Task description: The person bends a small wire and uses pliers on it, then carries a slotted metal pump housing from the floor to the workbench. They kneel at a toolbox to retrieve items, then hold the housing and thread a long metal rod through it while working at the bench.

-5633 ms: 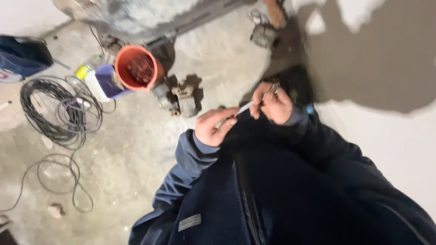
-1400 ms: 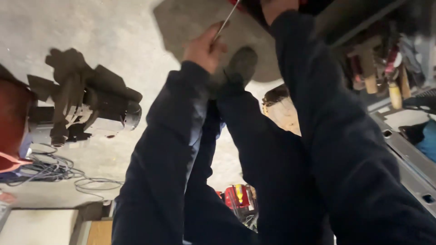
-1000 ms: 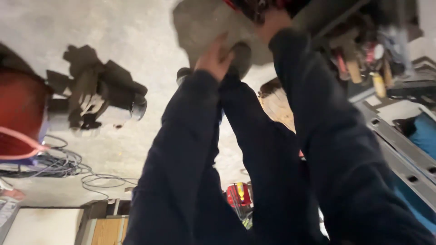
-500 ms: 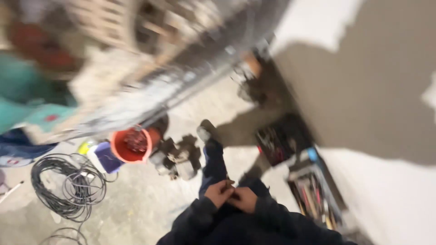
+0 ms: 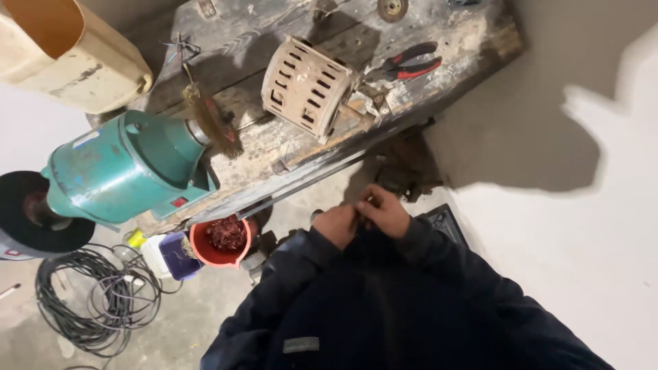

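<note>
Both hands meet at the chest, left hand (image 5: 337, 225) and right hand (image 5: 385, 211) pinching something small between closed fingers (too tiny to identify), pliers (image 5: 406, 63) on the workbench (image 5: 260, 147) well above them, likely needed next.

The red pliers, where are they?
In the head view the red pliers lie on the worn wooden bench, towards its upper right end, just right of the cream slotted motor housing.
</note>
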